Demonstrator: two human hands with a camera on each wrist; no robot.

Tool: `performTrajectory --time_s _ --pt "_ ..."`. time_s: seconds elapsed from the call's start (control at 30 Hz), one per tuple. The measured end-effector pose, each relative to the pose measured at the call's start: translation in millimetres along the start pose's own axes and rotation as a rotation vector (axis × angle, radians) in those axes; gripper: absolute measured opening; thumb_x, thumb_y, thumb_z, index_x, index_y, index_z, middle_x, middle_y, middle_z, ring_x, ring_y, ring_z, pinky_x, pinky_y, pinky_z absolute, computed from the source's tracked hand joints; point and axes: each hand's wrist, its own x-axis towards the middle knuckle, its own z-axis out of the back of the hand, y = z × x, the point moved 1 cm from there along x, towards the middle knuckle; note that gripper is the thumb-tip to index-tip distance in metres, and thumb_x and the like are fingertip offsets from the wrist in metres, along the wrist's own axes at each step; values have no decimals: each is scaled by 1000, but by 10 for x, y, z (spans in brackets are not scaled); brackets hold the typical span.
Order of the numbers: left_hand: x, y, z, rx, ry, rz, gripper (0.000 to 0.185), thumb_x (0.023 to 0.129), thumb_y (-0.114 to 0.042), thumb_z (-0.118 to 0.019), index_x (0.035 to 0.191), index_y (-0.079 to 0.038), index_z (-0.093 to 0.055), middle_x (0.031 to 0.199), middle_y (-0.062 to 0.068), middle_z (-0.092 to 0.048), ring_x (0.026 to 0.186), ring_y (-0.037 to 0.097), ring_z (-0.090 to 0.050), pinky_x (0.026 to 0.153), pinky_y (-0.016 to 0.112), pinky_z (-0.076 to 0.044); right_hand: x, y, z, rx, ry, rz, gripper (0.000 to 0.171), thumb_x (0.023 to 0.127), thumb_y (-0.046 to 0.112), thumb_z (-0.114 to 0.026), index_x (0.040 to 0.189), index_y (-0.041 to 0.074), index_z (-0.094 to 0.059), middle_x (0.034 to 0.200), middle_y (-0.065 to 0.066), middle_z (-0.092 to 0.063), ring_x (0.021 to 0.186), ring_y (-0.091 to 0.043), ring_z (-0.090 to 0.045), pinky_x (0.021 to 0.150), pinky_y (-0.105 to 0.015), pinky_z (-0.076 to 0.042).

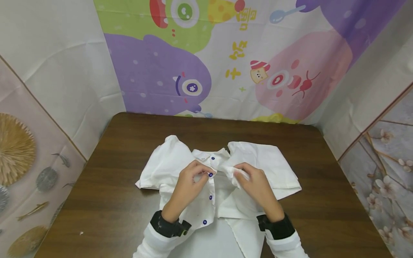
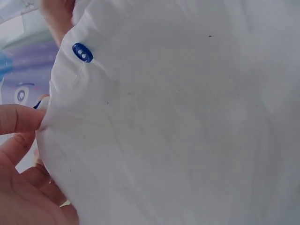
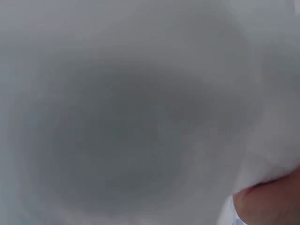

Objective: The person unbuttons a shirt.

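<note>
White cloth is filling both wrist views: the shirt (image 1: 222,172) is lying front-up on the brown table (image 1: 96,179), collar away from the person, hem hanging toward them. Left hand (image 1: 188,186) is pinching the button placket between thumb and fingertips, right at a blue button (image 1: 210,175); two more blue buttons are sitting just below that pinch and one just above it, near the collar. Right hand (image 1: 255,184) is gripping a bunched fold of the opposite front edge, level with the left pinch and close beside it.

By my reading, the person is fastening the front, working on the second button down. The next move seems to call for bringing the right-hand edge over the held button and finding its buttonhole.

Only the head view is showing both hands and the whole garment. Left wrist view is showing a blue button (image 2: 82,52) close up, with fingers (image 2: 18,119) pressing the cloth edge. Right wrist view is giving blurred white fabric and a sliver of skin, so the grip cannot be read there.
</note>
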Motion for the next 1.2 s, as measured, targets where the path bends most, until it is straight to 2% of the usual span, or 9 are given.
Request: performTrajectory --time_s 0.13,0.23,0.3,0.4,0.5,0.7,0.8,0.97,1.2 --pt "-116 72 34 -16 2 27 25 83 0 -56 86 -18 -73 83 0 -59 78 9 -55 72 24 -45 -39 -68 -3 -150 143 -92 21 88 15 -60 106 7 -62 96 -15 -69 84 -29 -65 72 -44 -49" --pt "-212 123 39 -38 8 36 26 83 1 -57 86 -19 -73 83 -4 -59 79 8 -55 72 24 -46 -65 -87 -64 -238 259 -152 26 89 13 -56 114 5 -57 86 -12 -65 70 -24 -60 62 -37 -47" --pt "-273 160 26 -55 10 31 26 83 2 -58 87 -19 -73 83 -6 -58 78 7 -55 72 23 -46 -76 -71 -131 -262 282 -149 28 89 10 -53 116 3 -55 85 -8 -61 70 -20 -56 62 -34 -45" --pt "-352 202 -7 -69 2 6 23 83 1 -60 87 -17 -73 83 -5 -58 77 8 -55 70 23 -47 -70 -14 -251 -232 220 -52 29 88 6 -53 116 -1 -55 92 -9 -58 82 -23 -55 72 -37 -45" --pt "-414 229 -43 -72 -6 -15 21 82 0 -62 88 -16 -74 84 -1 -60 77 8 -56 69 23 -48 -44 65 -374 -205 137 70 27 89 14 -58 112 -1 -59 101 -12 -58 95 -28 -52 83 -42 -42" --pt "-497 242 -104 -23 -9 -67 23 78 3 -64 88 -16 -73 83 -4 -60 78 6 -58 70 24 -49 27 172 -572 -348 109 126 42 83 37 -66 100 -1 -65 91 -12 -59 85 -28 -55 77 -42 -46" --pt "-523 245 -133 0 10 -78 24 77 3 -64 88 -16 -74 81 -6 -59 78 6 -58 70 24 -49 55 166 -617 -422 113 140 29 82 28 -69 89 0 -67 79 -10 -59 74 -26 -58 67 -37 -49" --pt "-554 254 -169 34 54 -90 23 78 2 -63 88 -16 -73 80 -6 -58 76 8 -57 69 23 -47 78 116 -610 -430 182 113 11 83 10 -66 74 4 -65 69 -6 -58 65 -22 -59 59 -33 -48" --pt "-503 218 -154 91 108 -139 25 80 2 -60 93 -15 -72 83 -3 -61 79 9 -57 71 23 -46 136 94 -516 -308 94 165 7 85 3 -60 80 -1 -62 74 -10 -59 72 -25 -60 66 -37 -49"
